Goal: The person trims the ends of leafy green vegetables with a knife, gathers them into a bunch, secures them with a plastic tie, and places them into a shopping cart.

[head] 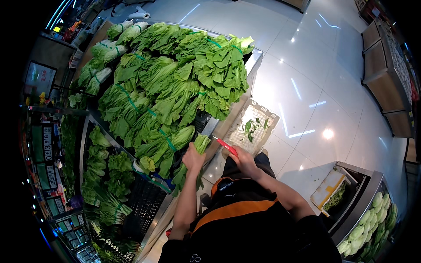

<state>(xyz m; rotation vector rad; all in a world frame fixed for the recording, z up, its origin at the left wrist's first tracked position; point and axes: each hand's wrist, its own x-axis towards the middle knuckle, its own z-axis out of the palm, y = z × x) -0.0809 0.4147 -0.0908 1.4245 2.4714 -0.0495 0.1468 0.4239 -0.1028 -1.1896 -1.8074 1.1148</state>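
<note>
My left hand (193,157) grips a bunch of leafy greens (201,143). Its pale cut stems point up and away from me, and its leaves hang below the fist. In my right hand (245,161) is a red-handled knife (227,147), its short blade pointing toward the stem ends, a small gap away. Bundles of leafy greens (177,88) bound with green tape are heaped on the display stand just beyond my left hand. A tape dispenser (153,180) with green tape sits at the stand's near edge, left of my left forearm; greens partly cover it.
A white plastic crate (273,122) with loose leaves stands on the tiled floor beyond my right hand. The stand's metal edge (256,60) runs along its right side. Napa cabbages (113,52) lie at the back left. At lower right are a foam box (325,190) and pale green gourds (365,227).
</note>
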